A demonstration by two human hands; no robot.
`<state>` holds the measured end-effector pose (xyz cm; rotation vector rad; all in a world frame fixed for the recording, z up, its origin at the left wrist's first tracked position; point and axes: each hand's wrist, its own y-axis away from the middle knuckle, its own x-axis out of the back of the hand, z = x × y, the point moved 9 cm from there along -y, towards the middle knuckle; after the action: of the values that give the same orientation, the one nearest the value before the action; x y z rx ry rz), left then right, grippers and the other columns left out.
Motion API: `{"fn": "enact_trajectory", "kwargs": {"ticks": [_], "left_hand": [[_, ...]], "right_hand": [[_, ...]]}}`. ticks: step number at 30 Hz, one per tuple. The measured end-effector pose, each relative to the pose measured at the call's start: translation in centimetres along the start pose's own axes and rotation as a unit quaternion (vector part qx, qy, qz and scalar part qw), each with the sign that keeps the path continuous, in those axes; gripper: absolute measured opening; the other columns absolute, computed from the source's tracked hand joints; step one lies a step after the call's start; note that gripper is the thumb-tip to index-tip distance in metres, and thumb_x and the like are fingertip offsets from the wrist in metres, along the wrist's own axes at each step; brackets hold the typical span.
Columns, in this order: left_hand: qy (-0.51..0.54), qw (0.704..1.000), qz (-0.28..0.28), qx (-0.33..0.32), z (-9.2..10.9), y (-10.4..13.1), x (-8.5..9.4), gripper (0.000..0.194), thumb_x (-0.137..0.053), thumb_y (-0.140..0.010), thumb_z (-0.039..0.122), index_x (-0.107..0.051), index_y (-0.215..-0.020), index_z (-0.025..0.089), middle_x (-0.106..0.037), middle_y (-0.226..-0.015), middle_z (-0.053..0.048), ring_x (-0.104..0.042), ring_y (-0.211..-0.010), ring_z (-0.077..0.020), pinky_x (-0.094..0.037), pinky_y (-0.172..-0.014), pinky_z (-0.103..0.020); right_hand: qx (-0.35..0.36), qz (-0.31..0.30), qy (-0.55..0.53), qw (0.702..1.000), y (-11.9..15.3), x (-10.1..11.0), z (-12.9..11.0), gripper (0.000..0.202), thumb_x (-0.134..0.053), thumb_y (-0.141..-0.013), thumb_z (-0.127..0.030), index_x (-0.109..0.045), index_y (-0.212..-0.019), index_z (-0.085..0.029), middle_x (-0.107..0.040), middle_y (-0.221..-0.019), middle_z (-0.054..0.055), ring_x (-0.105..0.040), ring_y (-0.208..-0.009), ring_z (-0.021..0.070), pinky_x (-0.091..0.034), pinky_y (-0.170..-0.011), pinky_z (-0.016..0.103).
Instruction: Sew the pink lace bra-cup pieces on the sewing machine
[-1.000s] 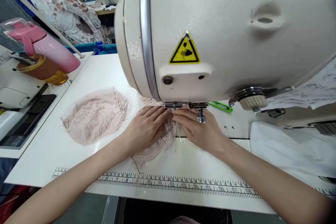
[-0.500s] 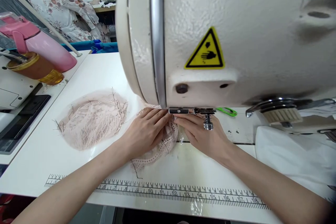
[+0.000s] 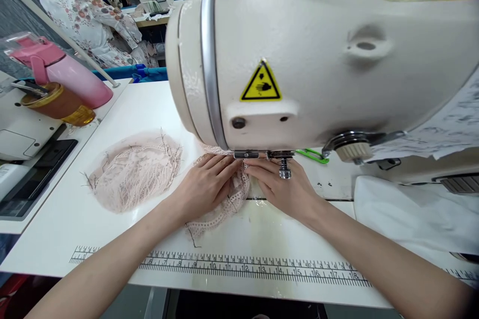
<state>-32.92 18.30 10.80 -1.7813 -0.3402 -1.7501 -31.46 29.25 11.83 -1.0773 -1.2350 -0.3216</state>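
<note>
A piece of pale pink lace fabric [image 3: 220,219] lies under the sewing machine head [image 3: 262,75], with a scalloped edge and dark loose threads. My left hand [image 3: 207,182] rests flat on it, fingers stretched toward the presser area, which the machine hides. On the other side my right hand [image 3: 282,184] is laid out with its fingertips at the lace's edge, partly behind the metal thumbscrew [image 3: 285,169]. Both hands press rather than grip. Another lace piece [image 3: 134,174], rounded and with thread ends sticking out, lies left of my left hand.
Green thread snips [image 3: 312,155] lie behind my right hand. White cloth [image 3: 407,214] is at the right, and a printed ruler [image 3: 232,266] runs along the front edge. A pink bottle [image 3: 71,75] and a brown cup [image 3: 56,102] stand at left. A person [image 3: 86,25] sits beyond.
The camera view has shifted, so the machine head looks smaller and more of its top shows. My hands and the lace have hardly moved on the table.
</note>
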Motion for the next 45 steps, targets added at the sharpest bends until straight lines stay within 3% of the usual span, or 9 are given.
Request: {"fn": "enact_trajectory", "kwargs": {"ticks": [9, 15, 21, 26, 31, 35, 39, 42, 45], "left_hand": [[-0.079, 0.994, 0.046, -0.059, 2.4, -0.1, 3.6, 0.032, -0.046, -0.098, 0.024, -0.060, -0.126, 0.015, -0.065, -0.126, -0.010, -0.061, -0.114, -0.0243, -0.051, -0.092, -0.040], [-0.076, 0.981, 0.044, -0.171, 5.6, 4.6, 5.9, 0.060, -0.045, -0.091, 0.065, -0.068, -0.099, 0.011, -0.072, -0.103, -0.012, -0.066, -0.084, -0.0250, -0.048, -0.055, -0.035], [-0.067, 0.996, 0.060, 0.003, 5.0, 7.9, 6.5, 0.016, -0.054, -0.092, 0.008, -0.062, -0.105, 0.012, -0.070, -0.107, -0.009, -0.067, -0.091, -0.0181, -0.051, -0.059, -0.023], [0.053, 0.992, 0.012, 0.115, 2.4, 6.1, 7.5, 0.018, -0.038, -0.101, 0.017, -0.053, -0.112, 0.015, -0.069, -0.101, -0.006, -0.066, -0.064, -0.0103, -0.047, -0.050, -0.020], [-0.049, 0.998, -0.013, -0.025, 2.8, 1.8, 6.7, 0.018, -0.049, -0.098, 0.031, -0.054, -0.105, 0.015, -0.066, -0.084, -0.005, -0.064, -0.071, -0.0191, -0.045, -0.058, -0.030], [-0.138, 0.987, 0.014, -0.084, 3.3, -0.1, 4.6, 0.024, -0.044, -0.086, 0.003, -0.059, -0.099, 0.015, -0.059, -0.066, 0.002, -0.054, -0.056, -0.0141, -0.036, -0.058, -0.030], [-0.176, 0.973, 0.107, -0.106, 3.8, -0.2, 4.6, 0.029, -0.043, -0.082, -0.005, -0.056, -0.071, 0.018, -0.044, -0.051, 0.006, -0.037, -0.046, -0.0102, -0.029, -0.057, -0.029], [-0.183, 0.968, 0.128, -0.113, 4.0, 0.1, 4.7, 0.025, -0.049, -0.086, -0.002, -0.060, -0.073, 0.017, -0.044, -0.050, 0.007, -0.035, -0.047, -0.0102, -0.028, -0.058, -0.031], [-0.177, 0.969, 0.135, -0.112, 3.8, 0.4, 4.8, 0.023, -0.052, -0.087, 0.000, -0.061, -0.074, 0.017, -0.043, -0.049, 0.007, -0.035, -0.046, -0.0101, -0.029, -0.058, -0.032]], "right_hand": [[0.030, 0.077, -0.039, 0.996, -0.1, 1.4, -0.5, 0.024, -0.052, -0.085, -0.005, -0.070, -0.093, -0.019, -0.074, -0.105, 0.001, -0.066, -0.086, 0.0165, -0.047, -0.082, 0.034], [0.053, 0.043, -0.056, 0.996, -0.1, 1.0, -1.0, 0.031, -0.043, -0.084, 0.000, -0.066, -0.094, -0.019, -0.071, -0.098, 0.001, -0.059, -0.086, 0.0150, -0.045, -0.078, 0.031], [0.077, 0.015, -0.100, 0.992, 0.1, 0.6, -1.4, 0.029, -0.040, -0.084, -0.003, -0.063, -0.093, -0.019, -0.066, -0.097, 0.003, -0.055, -0.089, 0.0163, -0.042, -0.076, 0.031], [0.082, 0.034, -0.115, 0.989, 0.0, 0.8, -1.5, 0.017, -0.048, -0.089, -0.014, -0.064, -0.090, -0.019, -0.066, -0.093, 0.004, -0.055, -0.089, 0.0165, -0.041, -0.073, 0.031], [0.105, 0.075, -0.087, 0.988, 0.0, 1.6, -1.7, 0.014, -0.053, -0.091, -0.016, -0.065, -0.084, -0.021, -0.068, -0.089, 0.001, -0.057, -0.085, 0.0140, -0.041, -0.070, 0.029], [0.100, 0.067, -0.069, 0.990, 0.3, 1.6, -1.6, 0.017, -0.054, -0.088, -0.011, -0.065, -0.080, -0.022, -0.068, -0.088, -0.001, -0.058, -0.076, 0.0120, -0.037, -0.067, 0.029], [0.059, 0.047, -0.056, 0.996, 0.4, 1.4, -1.1, 0.019, -0.053, -0.086, -0.013, -0.067, -0.094, -0.024, -0.070, -0.094, -0.002, -0.057, -0.068, 0.0126, -0.038, -0.069, 0.032], [0.027, 0.016, -0.047, 0.998, 0.2, 0.9, -0.8, 0.029, -0.053, -0.087, -0.017, -0.062, -0.115, -0.021, -0.070, -0.109, 0.002, -0.061, -0.077, 0.0162, -0.041, -0.071, 0.034], [0.053, -0.015, -0.071, 0.996, 0.1, 0.4, -1.2, 0.025, -0.049, -0.089, -0.012, -0.063, -0.107, -0.022, -0.068, -0.114, 0.003, -0.063, -0.092, 0.0169, -0.043, -0.074, 0.032]]}}
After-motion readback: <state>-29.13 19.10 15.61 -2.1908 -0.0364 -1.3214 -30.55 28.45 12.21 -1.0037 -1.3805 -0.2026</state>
